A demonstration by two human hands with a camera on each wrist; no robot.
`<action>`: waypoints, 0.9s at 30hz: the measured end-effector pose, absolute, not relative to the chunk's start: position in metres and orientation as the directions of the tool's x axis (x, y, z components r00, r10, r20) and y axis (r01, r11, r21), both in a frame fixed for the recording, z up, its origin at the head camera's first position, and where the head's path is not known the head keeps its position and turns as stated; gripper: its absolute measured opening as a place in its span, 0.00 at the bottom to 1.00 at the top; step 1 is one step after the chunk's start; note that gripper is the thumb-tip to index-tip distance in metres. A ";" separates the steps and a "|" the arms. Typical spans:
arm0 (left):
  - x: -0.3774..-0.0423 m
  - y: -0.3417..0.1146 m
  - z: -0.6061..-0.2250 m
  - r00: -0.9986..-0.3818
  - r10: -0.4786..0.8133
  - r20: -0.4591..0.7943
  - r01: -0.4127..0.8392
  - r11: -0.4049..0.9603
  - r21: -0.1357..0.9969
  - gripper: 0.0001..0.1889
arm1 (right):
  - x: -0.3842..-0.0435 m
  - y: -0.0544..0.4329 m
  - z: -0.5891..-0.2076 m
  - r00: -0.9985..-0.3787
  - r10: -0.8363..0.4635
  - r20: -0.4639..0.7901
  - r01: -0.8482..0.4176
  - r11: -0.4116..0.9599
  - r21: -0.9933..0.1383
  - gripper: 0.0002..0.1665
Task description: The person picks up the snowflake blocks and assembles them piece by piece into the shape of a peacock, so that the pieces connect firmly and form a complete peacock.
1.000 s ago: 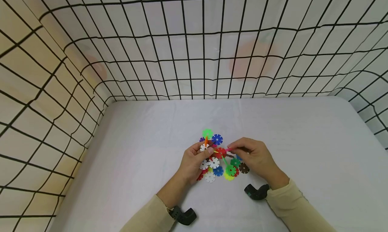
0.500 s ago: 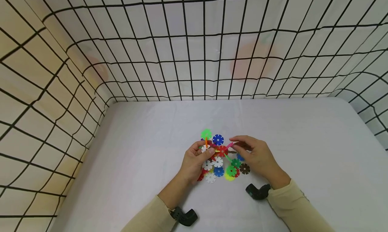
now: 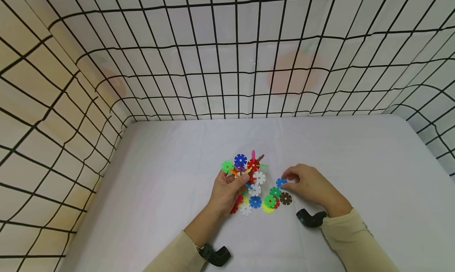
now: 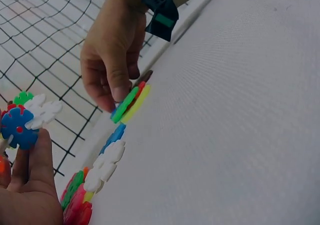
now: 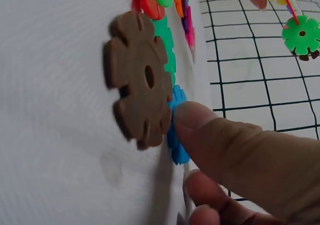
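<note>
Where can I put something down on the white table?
The table is bare left of the left hand, right of the right hand, and beyond the joined discs up to the black grid. Between the hands it's crowded with more slotted discs.

The disc at the right hand is blue; just nearer lie a brown disc, green discs and a yellow disc. The cluster in the left hand mixes light green, dark blue, red, white, orange, pink and brown. The table is plain white, the sleeves beige. The netting makes a black grid before a white far wall with a faint, round orange patch.
</note>
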State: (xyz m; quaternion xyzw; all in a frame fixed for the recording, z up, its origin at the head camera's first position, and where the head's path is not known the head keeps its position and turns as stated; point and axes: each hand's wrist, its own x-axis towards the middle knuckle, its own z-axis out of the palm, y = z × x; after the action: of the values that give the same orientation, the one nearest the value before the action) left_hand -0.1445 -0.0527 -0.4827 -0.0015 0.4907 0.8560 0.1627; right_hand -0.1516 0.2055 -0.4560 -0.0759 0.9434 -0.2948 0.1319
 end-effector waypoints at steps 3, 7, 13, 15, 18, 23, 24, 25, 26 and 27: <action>-0.145 -0.053 -0.483 -0.946 0.279 -0.165 -0.287 -0.484 0.826 0.21 | -0.151 0.204 -0.456 -0.955 -0.228 -0.189 -0.074 0.800 -0.595 0.12; -0.144 -0.054 -0.483 -0.941 0.289 -0.175 -0.302 -0.488 0.819 0.25 | -0.150 0.201 -0.455 -0.957 -0.242 -0.159 -0.082 0.751 -0.655 0.10; -0.146 -0.054 -0.485 -0.936 0.295 -0.194 -0.319 -0.475 0.820 0.31 | -0.147 0.194 -0.454 -0.974 -0.224 -0.033 -0.127 0.661 -0.740 0.07; -0.146 -0.054 -0.485 -0.933 0.306 -0.188 -0.319 -0.465 0.826 0.30 | -0.146 0.190 -0.455 -0.980 -0.200 0.017 -0.138 0.612 -0.779 0.08; -0.145 -0.054 -0.485 -0.928 0.331 -0.173 -0.317 -0.453 0.833 0.28 | -0.144 0.184 -0.456 -0.981 -0.170 0.090 -0.167 0.522 -0.836 0.08; -0.143 -0.054 -0.483 -0.918 0.365 -0.156 -0.315 -0.432 0.845 0.26 | -0.143 0.177 -0.459 -0.977 -0.149 0.150 -0.203 0.461 -0.864 0.08; -0.142 -0.054 -0.483 -0.917 0.369 -0.155 -0.317 -0.433 0.844 0.26 | -0.143 0.177 -0.459 -0.977 -0.148 0.151 -0.203 0.458 -0.866 0.08; -0.142 -0.054 -0.483 -0.916 0.372 -0.153 -0.318 -0.436 0.842 0.26 | -0.142 0.176 -0.459 -0.977 -0.148 0.153 -0.204 0.456 -0.866 0.08; -0.142 -0.054 -0.483 -0.915 0.373 -0.154 -0.321 -0.442 0.838 0.26 | -0.142 0.176 -0.459 -0.977 -0.148 0.155 -0.206 0.456 -0.865 0.07; -0.142 -0.054 -0.483 -0.915 0.374 -0.154 -0.324 -0.450 0.832 0.25 | -0.142 0.176 -0.459 -0.976 -0.149 0.157 -0.208 0.456 -0.865 0.07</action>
State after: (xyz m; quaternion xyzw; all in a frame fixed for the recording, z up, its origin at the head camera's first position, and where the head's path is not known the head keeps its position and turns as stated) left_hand -0.1424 -0.0539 -0.4829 0.0260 0.4828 0.8510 0.2050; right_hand -0.1421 0.1756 -0.4589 -0.1046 0.8528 -0.5109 -0.0291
